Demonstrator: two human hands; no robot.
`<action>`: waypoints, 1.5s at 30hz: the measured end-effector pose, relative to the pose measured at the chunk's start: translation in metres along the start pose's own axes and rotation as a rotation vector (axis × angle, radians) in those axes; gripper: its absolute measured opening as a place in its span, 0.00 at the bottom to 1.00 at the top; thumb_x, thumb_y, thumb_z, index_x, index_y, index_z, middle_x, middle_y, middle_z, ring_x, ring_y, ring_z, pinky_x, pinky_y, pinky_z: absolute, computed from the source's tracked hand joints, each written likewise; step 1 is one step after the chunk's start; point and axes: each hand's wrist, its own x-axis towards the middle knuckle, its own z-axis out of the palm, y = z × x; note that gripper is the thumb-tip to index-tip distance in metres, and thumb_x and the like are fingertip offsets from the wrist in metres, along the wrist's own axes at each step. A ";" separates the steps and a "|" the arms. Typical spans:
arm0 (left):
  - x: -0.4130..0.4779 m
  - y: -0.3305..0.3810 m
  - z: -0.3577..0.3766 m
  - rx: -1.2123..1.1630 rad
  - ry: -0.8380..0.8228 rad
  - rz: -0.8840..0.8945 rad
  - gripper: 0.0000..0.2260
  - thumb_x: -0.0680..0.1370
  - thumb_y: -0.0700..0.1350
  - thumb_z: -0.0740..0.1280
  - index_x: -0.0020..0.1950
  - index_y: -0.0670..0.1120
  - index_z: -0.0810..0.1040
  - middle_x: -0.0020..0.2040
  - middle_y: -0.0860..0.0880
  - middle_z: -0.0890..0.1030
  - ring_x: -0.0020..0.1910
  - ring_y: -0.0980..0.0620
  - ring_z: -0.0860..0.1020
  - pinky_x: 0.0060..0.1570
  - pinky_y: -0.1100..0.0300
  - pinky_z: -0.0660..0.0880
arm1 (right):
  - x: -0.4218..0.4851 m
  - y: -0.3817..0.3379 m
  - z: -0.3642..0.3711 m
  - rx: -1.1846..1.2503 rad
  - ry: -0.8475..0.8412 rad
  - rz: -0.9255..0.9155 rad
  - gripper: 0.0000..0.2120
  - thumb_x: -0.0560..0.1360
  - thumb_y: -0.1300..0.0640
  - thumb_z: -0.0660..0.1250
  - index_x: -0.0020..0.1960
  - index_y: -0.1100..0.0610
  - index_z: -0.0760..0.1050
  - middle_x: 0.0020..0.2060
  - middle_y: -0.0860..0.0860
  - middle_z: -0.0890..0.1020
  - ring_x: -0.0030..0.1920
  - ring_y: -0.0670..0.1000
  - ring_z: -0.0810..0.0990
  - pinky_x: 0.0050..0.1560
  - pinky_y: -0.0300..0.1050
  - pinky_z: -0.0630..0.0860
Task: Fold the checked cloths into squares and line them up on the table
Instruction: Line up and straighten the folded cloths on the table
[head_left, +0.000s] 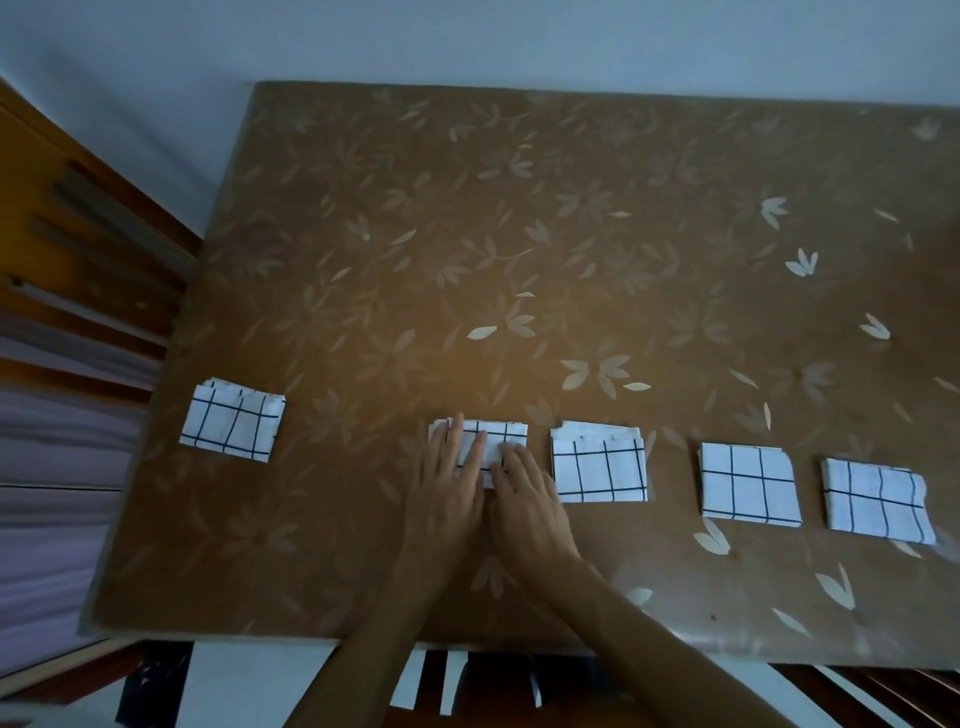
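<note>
Several folded white cloths with black checks lie in a row along the near half of the brown leaf-patterned table (519, 234). One folded cloth (232, 425) lies apart at the left. Three more sit to the right: a cloth (600, 465) beside my hands, a cloth (748, 483) further right, and a cloth (875, 501) at the far right. Between them lies the cloth under my hands (506, 434). My left hand (449, 483) and my right hand (527, 493) press flat on it with straight fingers, covering most of it.
A wooden chair back (88, 270) stands off the table's left edge. The table's near edge (467, 644) runs just below my forearms. A pale wall (467, 41) is behind the table.
</note>
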 end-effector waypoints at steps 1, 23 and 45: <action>0.003 -0.001 0.006 0.035 -0.079 0.022 0.23 0.81 0.52 0.55 0.73 0.45 0.72 0.75 0.38 0.67 0.74 0.39 0.68 0.71 0.41 0.64 | 0.000 0.003 0.005 -0.027 -0.026 -0.032 0.28 0.75 0.51 0.64 0.72 0.63 0.69 0.73 0.60 0.68 0.75 0.59 0.64 0.70 0.58 0.69; -0.003 0.004 0.007 0.083 -0.325 -0.208 0.27 0.82 0.61 0.45 0.81 0.59 0.47 0.82 0.47 0.43 0.80 0.38 0.45 0.74 0.33 0.53 | 0.040 0.025 -0.016 0.118 0.076 0.057 0.26 0.76 0.56 0.64 0.72 0.59 0.64 0.71 0.55 0.66 0.64 0.58 0.71 0.60 0.52 0.74; 0.011 -0.034 0.006 0.041 -0.321 0.108 0.28 0.82 0.62 0.49 0.80 0.55 0.48 0.80 0.37 0.54 0.79 0.33 0.48 0.75 0.34 0.45 | 0.033 -0.015 0.016 -0.132 0.263 0.115 0.26 0.75 0.54 0.51 0.69 0.59 0.72 0.68 0.54 0.75 0.67 0.55 0.74 0.62 0.53 0.75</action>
